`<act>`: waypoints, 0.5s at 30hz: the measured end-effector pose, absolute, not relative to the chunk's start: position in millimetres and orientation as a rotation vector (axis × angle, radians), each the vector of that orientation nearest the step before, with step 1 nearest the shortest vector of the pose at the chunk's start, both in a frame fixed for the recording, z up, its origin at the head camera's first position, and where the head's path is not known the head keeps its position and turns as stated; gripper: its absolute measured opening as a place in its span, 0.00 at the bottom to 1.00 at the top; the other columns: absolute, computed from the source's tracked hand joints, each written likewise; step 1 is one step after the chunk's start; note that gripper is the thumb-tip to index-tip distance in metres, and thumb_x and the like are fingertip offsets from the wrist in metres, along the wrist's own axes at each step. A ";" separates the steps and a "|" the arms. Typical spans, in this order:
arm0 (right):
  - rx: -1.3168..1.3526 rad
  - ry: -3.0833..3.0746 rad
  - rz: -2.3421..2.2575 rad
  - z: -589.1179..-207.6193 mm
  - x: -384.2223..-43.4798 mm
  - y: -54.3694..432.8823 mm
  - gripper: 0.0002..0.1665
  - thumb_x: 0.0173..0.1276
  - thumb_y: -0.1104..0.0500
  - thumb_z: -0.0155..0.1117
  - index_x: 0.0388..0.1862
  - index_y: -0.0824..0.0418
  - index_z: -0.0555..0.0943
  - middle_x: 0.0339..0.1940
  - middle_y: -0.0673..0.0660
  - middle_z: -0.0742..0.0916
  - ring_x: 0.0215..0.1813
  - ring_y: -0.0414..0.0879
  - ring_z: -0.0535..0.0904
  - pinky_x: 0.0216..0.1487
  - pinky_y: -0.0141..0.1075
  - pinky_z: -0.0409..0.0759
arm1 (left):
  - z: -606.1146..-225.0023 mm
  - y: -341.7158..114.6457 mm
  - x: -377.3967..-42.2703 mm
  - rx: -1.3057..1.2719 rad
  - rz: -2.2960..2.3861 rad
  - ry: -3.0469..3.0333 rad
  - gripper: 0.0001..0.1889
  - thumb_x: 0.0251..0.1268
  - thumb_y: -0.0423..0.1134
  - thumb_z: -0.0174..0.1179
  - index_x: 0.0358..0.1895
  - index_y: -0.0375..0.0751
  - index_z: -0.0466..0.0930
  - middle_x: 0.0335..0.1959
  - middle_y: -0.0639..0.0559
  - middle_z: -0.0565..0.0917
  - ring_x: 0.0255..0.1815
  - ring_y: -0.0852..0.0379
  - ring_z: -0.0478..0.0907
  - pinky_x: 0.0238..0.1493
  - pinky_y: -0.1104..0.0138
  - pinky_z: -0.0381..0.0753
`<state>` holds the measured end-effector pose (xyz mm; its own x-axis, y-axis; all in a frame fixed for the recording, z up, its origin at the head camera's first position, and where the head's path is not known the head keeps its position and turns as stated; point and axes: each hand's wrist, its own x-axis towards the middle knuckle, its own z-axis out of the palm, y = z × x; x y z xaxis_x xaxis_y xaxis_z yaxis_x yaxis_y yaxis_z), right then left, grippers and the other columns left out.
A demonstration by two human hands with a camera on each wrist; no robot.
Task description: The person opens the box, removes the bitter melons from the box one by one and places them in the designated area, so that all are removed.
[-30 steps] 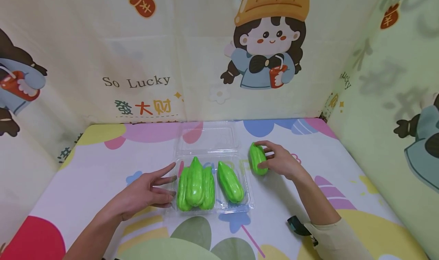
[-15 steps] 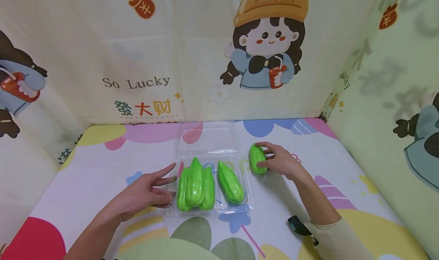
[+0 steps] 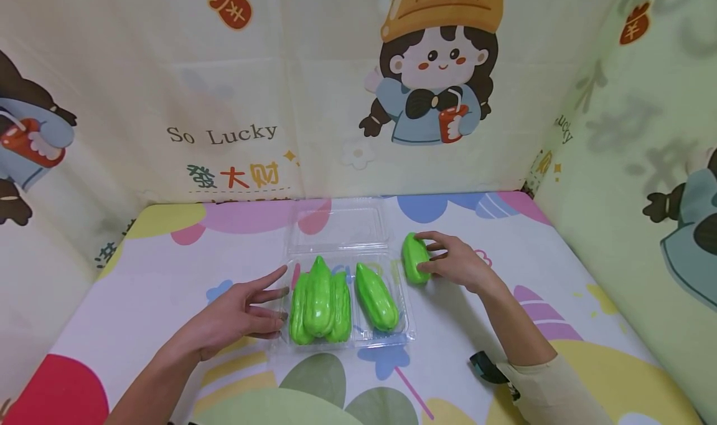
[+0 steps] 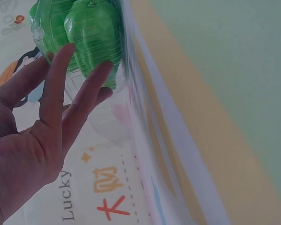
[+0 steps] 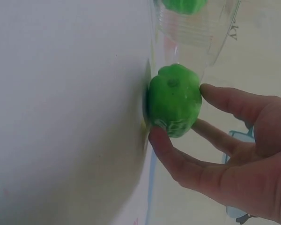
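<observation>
Thumb and fingertips of my right hand [image 3: 459, 262] are on a shiny green ridged gourd [image 3: 413, 258] lying on the table, right of the clear plastic clamshell box [image 3: 411, 336]. In the right wrist view, the thumb meets the upper side of the gourd [image 5: 174, 99] while another fingertip sits low beside it, at the table. My left hand [image 3: 238, 316] spreads its fingers, tips right at the box's left wall. Inside the box, several similar gourds [image 3: 319, 297] cluster at the left, one lying on top. A single gourd [image 3: 376, 297] lies at the right.
The box's lid [image 3: 338, 226] is folded back on the table behind it. A patterned cloth [image 3: 168, 288] covers the table. Printed fabric walls [image 3: 325, 89] stand at the back and both sides. A dark band [image 3: 487, 368] shows by the right sleeve.
The gourd at my right hand has shifted slightly left, toward the box, over the last half second. Both hands and the box have hardly moved.
</observation>
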<state>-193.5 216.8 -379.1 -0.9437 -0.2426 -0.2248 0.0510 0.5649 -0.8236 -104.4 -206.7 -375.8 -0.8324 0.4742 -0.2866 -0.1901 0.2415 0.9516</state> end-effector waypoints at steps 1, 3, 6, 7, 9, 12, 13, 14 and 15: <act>-0.156 2.488 -1.328 -379.0 -193.4 216.6 0.39 0.66 0.64 0.73 0.76 0.59 0.73 0.71 0.75 0.76 0.64 0.65 0.82 0.51 0.46 0.90 | -375.8 -206.7 -104.4 0.257 1.636 1.990 0.53 0.66 0.31 0.70 0.87 0.49 0.44 0.80 0.23 0.57 0.57 0.42 0.86 0.54 0.56 0.90; -0.151 2.488 -1.333 -378.7 -193.0 216.4 0.39 0.65 0.65 0.73 0.75 0.60 0.73 0.70 0.75 0.77 0.63 0.64 0.83 0.50 0.46 0.90 | -375.9 -206.5 -104.5 0.254 1.636 1.993 0.53 0.66 0.31 0.70 0.87 0.49 0.44 0.80 0.23 0.57 0.57 0.42 0.86 0.54 0.56 0.90; -0.144 2.494 -1.335 -378.2 -192.6 216.6 0.38 0.65 0.66 0.73 0.74 0.60 0.74 0.69 0.74 0.78 0.62 0.63 0.83 0.50 0.46 0.90 | -375.9 -206.2 -104.6 0.248 1.637 1.994 0.53 0.66 0.31 0.70 0.87 0.49 0.44 0.80 0.23 0.57 0.57 0.42 0.86 0.54 0.56 0.90; -0.143 2.497 -1.334 -378.0 -192.5 216.9 0.38 0.65 0.66 0.72 0.74 0.60 0.74 0.69 0.74 0.78 0.62 0.63 0.83 0.50 0.46 0.90 | -375.9 -206.1 -104.6 0.247 1.637 1.995 0.53 0.66 0.31 0.70 0.87 0.49 0.44 0.80 0.23 0.57 0.57 0.42 0.86 0.54 0.56 0.90; -0.144 2.501 -1.330 -377.7 -192.4 217.4 0.38 0.65 0.66 0.72 0.74 0.60 0.74 0.69 0.74 0.78 0.62 0.63 0.83 0.50 0.46 0.90 | -376.0 -206.1 -104.6 0.248 1.635 1.997 0.53 0.66 0.31 0.70 0.86 0.49 0.44 0.80 0.23 0.57 0.58 0.42 0.86 0.54 0.56 0.90; -0.150 2.503 -1.325 -377.5 -192.5 218.0 0.38 0.65 0.66 0.72 0.74 0.60 0.74 0.69 0.74 0.78 0.62 0.64 0.83 0.50 0.46 0.90 | -376.1 -206.2 -104.7 0.251 1.635 1.996 0.53 0.66 0.32 0.71 0.86 0.49 0.44 0.80 0.23 0.57 0.58 0.42 0.86 0.54 0.56 0.90; -0.152 2.502 -1.324 -377.5 -192.5 218.1 0.38 0.65 0.66 0.72 0.74 0.60 0.74 0.69 0.74 0.78 0.62 0.64 0.83 0.50 0.46 0.90 | -376.1 -206.3 -104.7 0.252 1.636 1.995 0.53 0.66 0.32 0.71 0.86 0.49 0.44 0.80 0.23 0.57 0.58 0.42 0.86 0.54 0.56 0.90; -0.154 2.505 -1.320 -377.5 -192.6 218.2 0.38 0.65 0.66 0.72 0.74 0.60 0.74 0.69 0.74 0.78 0.62 0.64 0.83 0.50 0.46 0.90 | -376.2 -206.3 -104.8 0.253 1.637 1.994 0.53 0.66 0.31 0.71 0.86 0.49 0.44 0.80 0.23 0.57 0.58 0.42 0.86 0.54 0.56 0.90; -0.156 2.509 -1.314 -377.4 -192.6 218.3 0.38 0.65 0.65 0.72 0.74 0.60 0.74 0.69 0.74 0.78 0.62 0.64 0.83 0.50 0.46 0.90 | -376.2 -206.4 -104.8 0.255 1.638 1.994 0.53 0.66 0.31 0.71 0.86 0.48 0.44 0.80 0.23 0.57 0.58 0.42 0.86 0.54 0.56 0.90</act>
